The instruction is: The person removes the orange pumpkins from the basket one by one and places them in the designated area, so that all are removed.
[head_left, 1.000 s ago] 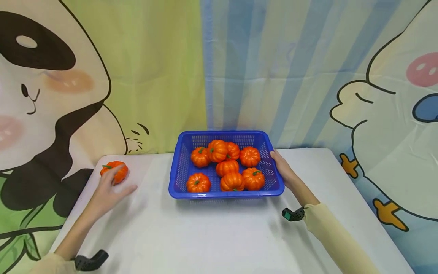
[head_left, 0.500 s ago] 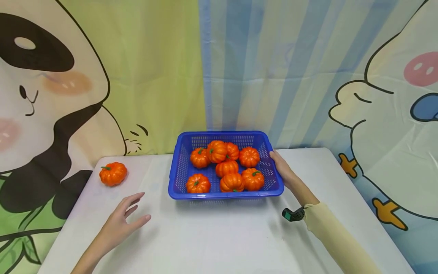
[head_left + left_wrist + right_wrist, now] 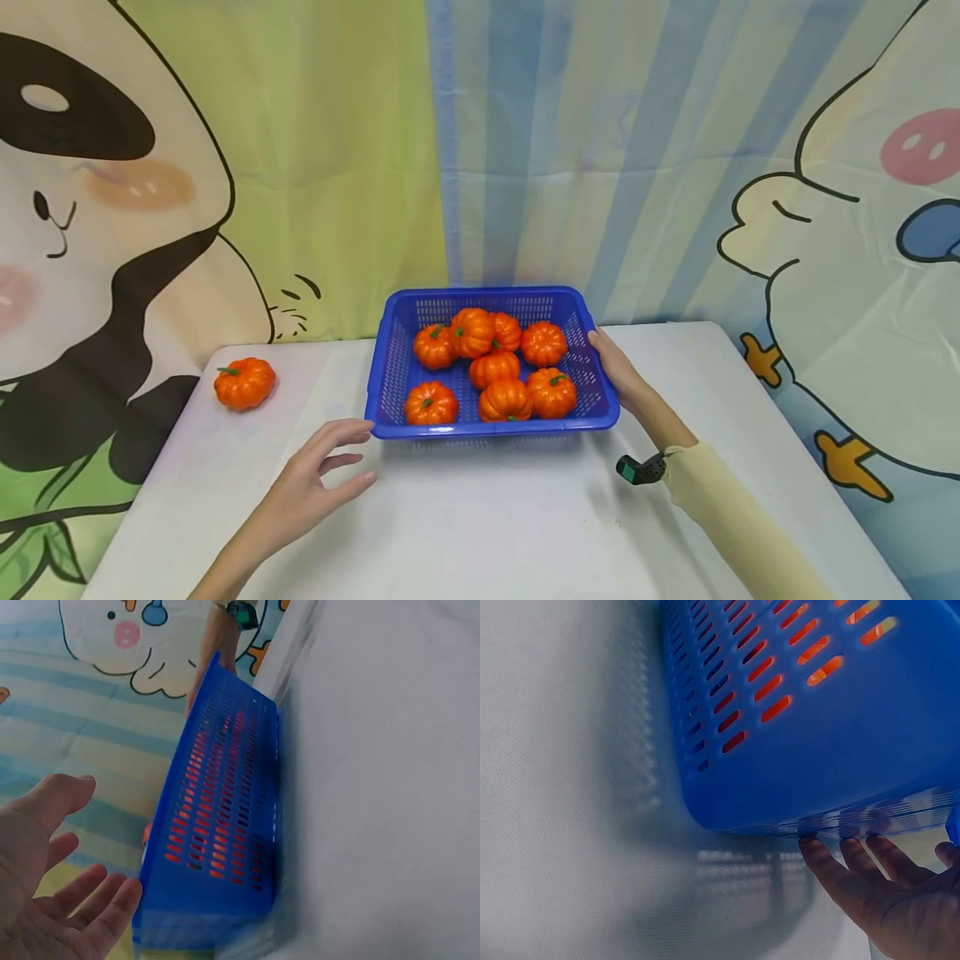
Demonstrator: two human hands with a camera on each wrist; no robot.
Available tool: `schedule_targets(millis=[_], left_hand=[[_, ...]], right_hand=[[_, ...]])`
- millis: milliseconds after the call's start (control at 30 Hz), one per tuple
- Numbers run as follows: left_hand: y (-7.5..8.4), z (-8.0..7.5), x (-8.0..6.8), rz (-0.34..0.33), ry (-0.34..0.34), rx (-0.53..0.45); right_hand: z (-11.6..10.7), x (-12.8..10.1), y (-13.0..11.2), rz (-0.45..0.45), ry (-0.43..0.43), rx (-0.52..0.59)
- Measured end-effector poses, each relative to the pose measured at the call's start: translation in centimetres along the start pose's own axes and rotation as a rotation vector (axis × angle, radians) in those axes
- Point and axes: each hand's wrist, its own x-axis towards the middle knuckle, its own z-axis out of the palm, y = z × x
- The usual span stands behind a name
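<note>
My left hand (image 3: 312,477) is held in the air off the front left corner of a blue plastic basket (image 3: 495,429), its fingers spread and nothing in them. In the left wrist view the fingertips (image 3: 129,892) overlap the basket's rim. The basket has slotted walls and holds several small orange pumpkins (image 3: 428,404) with green stems. On its right side, my right hand (image 3: 621,367) rests against the outer wall. The right wrist view has the fingertips (image 3: 810,847) touching that wall, close to straight. A single orange pumpkin (image 3: 244,383) sits outside the basket, at the table's far left.
The white table (image 3: 495,525) carries the basket near its back edge. Behind it hangs a curtain (image 3: 345,167) printed with a panda and a white cartoon bird. A black device (image 3: 640,470) is worn on the right wrist.
My left hand has left the lone pumpkin at the far left and moved right and nearer, up to the basket's front left corner. The pumpkin and right hand stay in place.
</note>
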Motion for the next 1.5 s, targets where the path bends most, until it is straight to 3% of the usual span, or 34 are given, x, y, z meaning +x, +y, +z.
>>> schedule_targets(millis=[100,233,367,500,667,800,900,1100,1500], left_hand=[[1.7,0.7,1.8,0.07,-0.063,-0.019],[4.4,2.0,5.5,0.08,-0.189,0.038],[6.8,4.2,10.1,0.061,-0.309,0.097],[8.2,7.0,15.7,0.059,-0.405,0.169],[7.9,10.5,23.5,0.072,-0.437,0.318],[6.3,13.3,27.3,0.021,-0.483,0.419],[5.6,15.0,28.5,-0.046,-0.541,0.436],[5.1,16.9,29.0,-0.163,-0.605,0.494],[4.1,18.6,28.7,-0.308,-0.502,0.478]], right_hand=[[-0.1,0.0,-0.2,0.001,-0.01,0.023],[-0.3,-0.1,-0.1,0.0,-0.002,0.012],[-0.4,-0.2,0.1,0.013,0.02,-0.014],[-0.2,-0.2,0.2,0.017,0.003,-0.007],[-0.1,-0.1,-0.2,-0.014,-0.006,0.005],[0.0,-0.1,-0.3,-0.009,-0.012,-0.001],[0.1,-0.1,-0.3,-0.01,-0.019,0.001],[0.3,0.0,-0.3,-0.019,-0.016,0.007],[0.1,-0.2,-0.2,0.014,0.004,-0.019]])
